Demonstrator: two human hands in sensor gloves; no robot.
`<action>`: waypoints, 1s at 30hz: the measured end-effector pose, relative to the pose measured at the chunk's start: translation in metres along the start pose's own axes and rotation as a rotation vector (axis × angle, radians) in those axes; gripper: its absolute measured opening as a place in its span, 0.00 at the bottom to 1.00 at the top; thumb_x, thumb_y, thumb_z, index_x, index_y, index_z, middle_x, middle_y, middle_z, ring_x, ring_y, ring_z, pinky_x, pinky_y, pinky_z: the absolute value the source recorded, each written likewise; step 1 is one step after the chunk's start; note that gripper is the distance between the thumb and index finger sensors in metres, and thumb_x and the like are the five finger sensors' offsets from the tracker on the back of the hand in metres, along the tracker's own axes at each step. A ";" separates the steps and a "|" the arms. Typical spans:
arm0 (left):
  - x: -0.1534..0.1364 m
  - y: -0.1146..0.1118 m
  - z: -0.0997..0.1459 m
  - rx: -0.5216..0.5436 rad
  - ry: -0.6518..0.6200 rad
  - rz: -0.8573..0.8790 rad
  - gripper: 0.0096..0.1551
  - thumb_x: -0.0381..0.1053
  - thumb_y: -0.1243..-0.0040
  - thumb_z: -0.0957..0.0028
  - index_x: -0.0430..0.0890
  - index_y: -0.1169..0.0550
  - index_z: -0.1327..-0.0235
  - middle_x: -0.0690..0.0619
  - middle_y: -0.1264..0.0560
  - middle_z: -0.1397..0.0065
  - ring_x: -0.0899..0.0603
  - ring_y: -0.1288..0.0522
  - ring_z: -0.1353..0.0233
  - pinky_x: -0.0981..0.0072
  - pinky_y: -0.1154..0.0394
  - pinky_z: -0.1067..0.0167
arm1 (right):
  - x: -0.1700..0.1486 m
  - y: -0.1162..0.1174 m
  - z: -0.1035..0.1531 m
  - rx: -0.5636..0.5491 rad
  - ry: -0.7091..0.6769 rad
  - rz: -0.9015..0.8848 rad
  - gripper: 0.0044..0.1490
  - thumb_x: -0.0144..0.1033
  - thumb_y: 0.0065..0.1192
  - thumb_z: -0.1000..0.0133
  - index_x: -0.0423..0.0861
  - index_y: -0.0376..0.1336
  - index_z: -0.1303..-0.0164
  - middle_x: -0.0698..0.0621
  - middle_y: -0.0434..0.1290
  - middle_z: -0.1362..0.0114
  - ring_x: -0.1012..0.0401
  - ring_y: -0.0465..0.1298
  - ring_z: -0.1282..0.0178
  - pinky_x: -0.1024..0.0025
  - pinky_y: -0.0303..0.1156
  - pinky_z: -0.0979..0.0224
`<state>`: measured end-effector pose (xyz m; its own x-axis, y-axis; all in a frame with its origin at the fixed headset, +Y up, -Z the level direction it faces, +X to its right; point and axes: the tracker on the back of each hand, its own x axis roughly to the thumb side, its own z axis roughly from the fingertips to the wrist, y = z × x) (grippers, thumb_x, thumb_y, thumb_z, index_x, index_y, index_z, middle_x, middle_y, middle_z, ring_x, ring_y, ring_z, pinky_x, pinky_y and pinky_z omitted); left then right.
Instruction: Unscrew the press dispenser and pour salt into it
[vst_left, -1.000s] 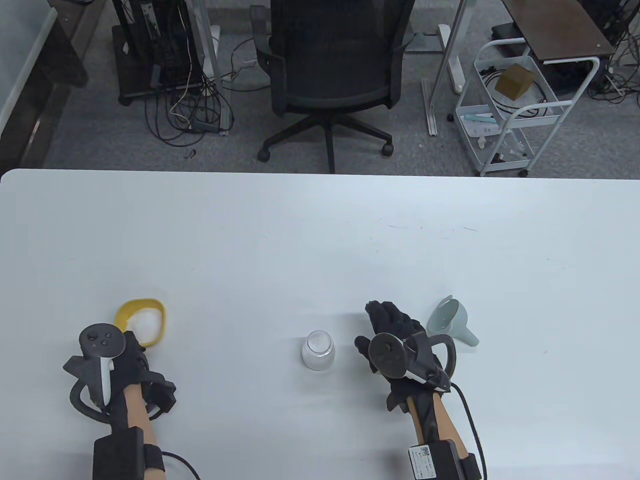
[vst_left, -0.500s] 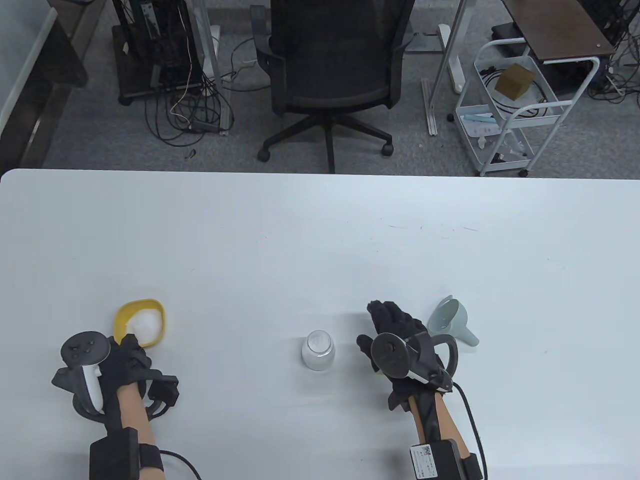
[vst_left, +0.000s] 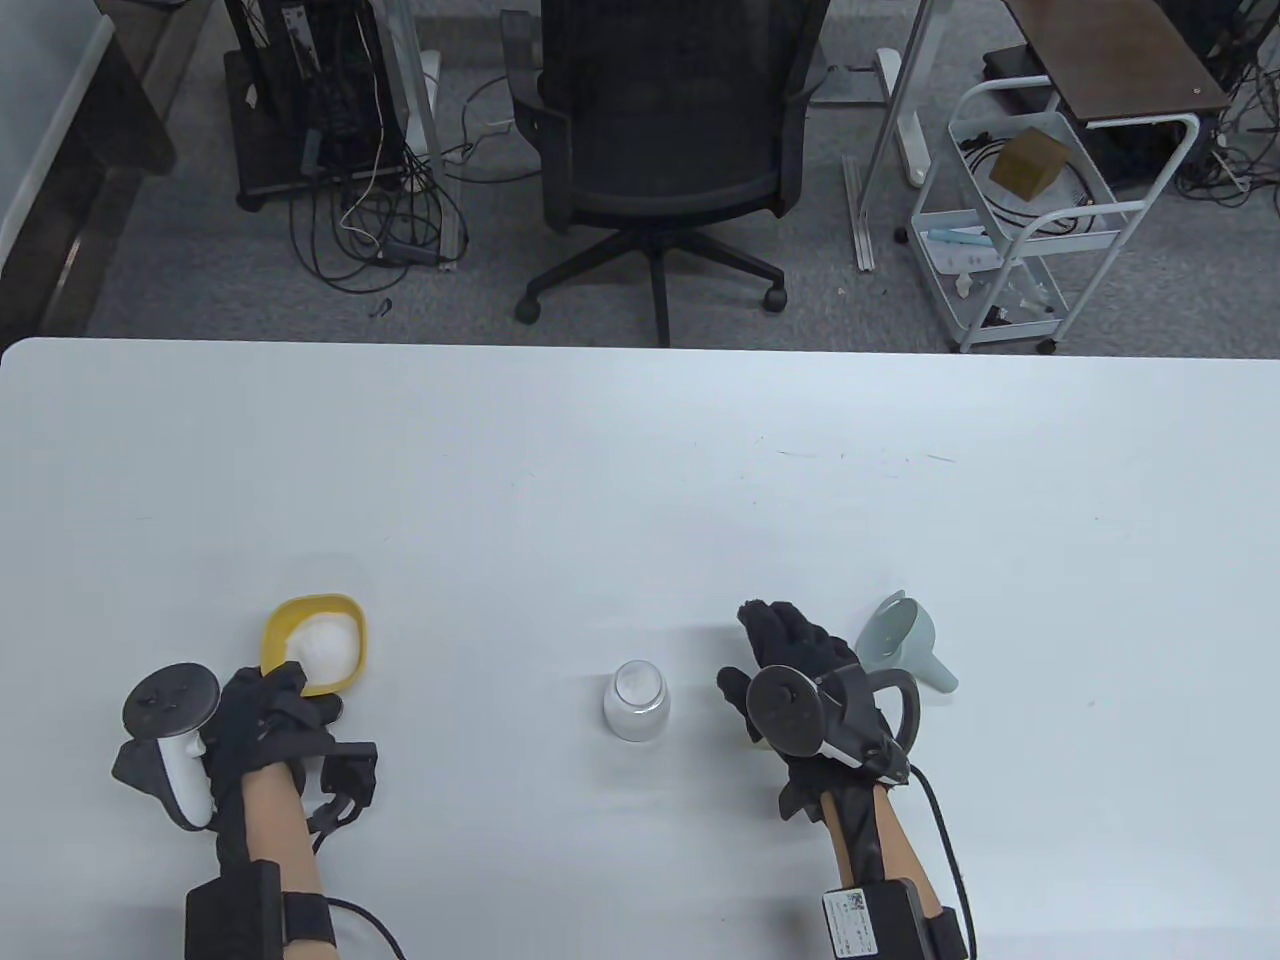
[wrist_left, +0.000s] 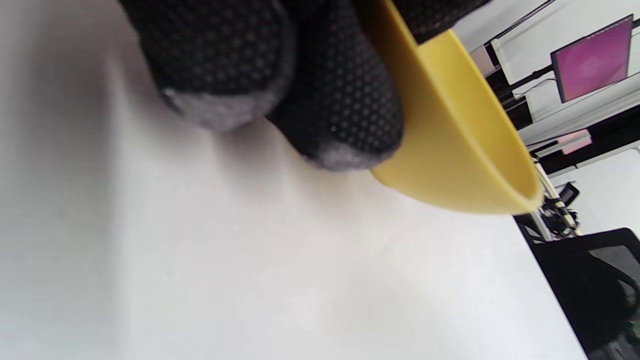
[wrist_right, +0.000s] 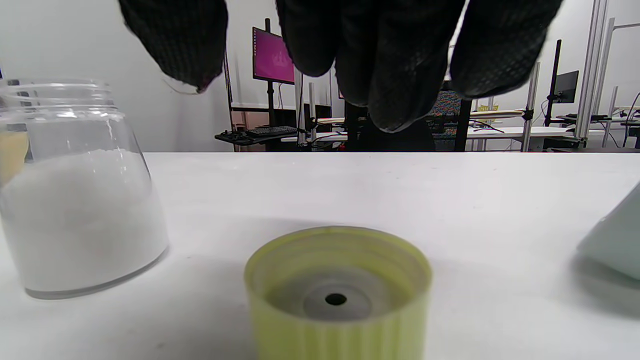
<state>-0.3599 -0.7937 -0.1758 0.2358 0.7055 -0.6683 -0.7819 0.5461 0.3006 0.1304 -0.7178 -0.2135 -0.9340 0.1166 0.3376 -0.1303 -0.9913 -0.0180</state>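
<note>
A clear glass dispenser jar (vst_left: 636, 700) stands open at the table's front middle, partly filled with white salt; it also shows at the left of the right wrist view (wrist_right: 75, 200). Its yellow-green cap (wrist_right: 337, 295) lies upside down on the table under my right hand (vst_left: 790, 660), whose fingers (wrist_right: 395, 65) hang spread above the cap and touch nothing. My left hand (vst_left: 275, 715) grips the near rim of a yellow bowl (vst_left: 318, 640) of salt; in the left wrist view my fingertips (wrist_left: 345, 125) press on the bowl's wall (wrist_left: 460, 150).
A pale blue-green funnel (vst_left: 905, 640) lies on its side just right of my right hand; its edge shows in the right wrist view (wrist_right: 612, 240). An office chair (vst_left: 660, 130) and a wire cart (vst_left: 1020, 210) stand beyond the table's far edge.
My left hand has moved the yellow bowl to the right, toward the jar, and turned its wrist. My right hand has stayed over the cap.
</note>
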 end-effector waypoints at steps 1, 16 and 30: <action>0.002 -0.001 0.002 -0.016 -0.012 0.017 0.35 0.50 0.39 0.34 0.26 0.31 0.27 0.37 0.16 0.40 0.57 0.10 0.60 0.68 0.12 0.58 | -0.001 0.000 0.000 -0.003 0.001 -0.001 0.48 0.51 0.57 0.35 0.31 0.53 0.15 0.29 0.62 0.18 0.37 0.71 0.25 0.33 0.67 0.28; 0.026 -0.038 0.022 -0.381 -0.184 0.355 0.43 0.47 0.40 0.35 0.18 0.42 0.27 0.22 0.26 0.30 0.49 0.12 0.50 0.56 0.15 0.48 | -0.008 -0.002 0.002 -0.026 0.021 -0.016 0.48 0.51 0.57 0.35 0.31 0.53 0.15 0.28 0.62 0.18 0.37 0.71 0.26 0.33 0.67 0.29; 0.042 -0.080 0.040 -0.599 -0.235 0.400 0.45 0.49 0.41 0.34 0.18 0.46 0.27 0.22 0.29 0.28 0.48 0.14 0.46 0.53 0.16 0.45 | -0.022 -0.004 0.004 -0.037 0.068 -0.030 0.48 0.51 0.57 0.35 0.30 0.52 0.14 0.27 0.61 0.18 0.35 0.69 0.25 0.31 0.66 0.29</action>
<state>-0.2644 -0.7895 -0.2005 -0.0677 0.9125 -0.4034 -0.9977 -0.0634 0.0241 0.1529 -0.7171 -0.2177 -0.9499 0.1514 0.2736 -0.1694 -0.9846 -0.0436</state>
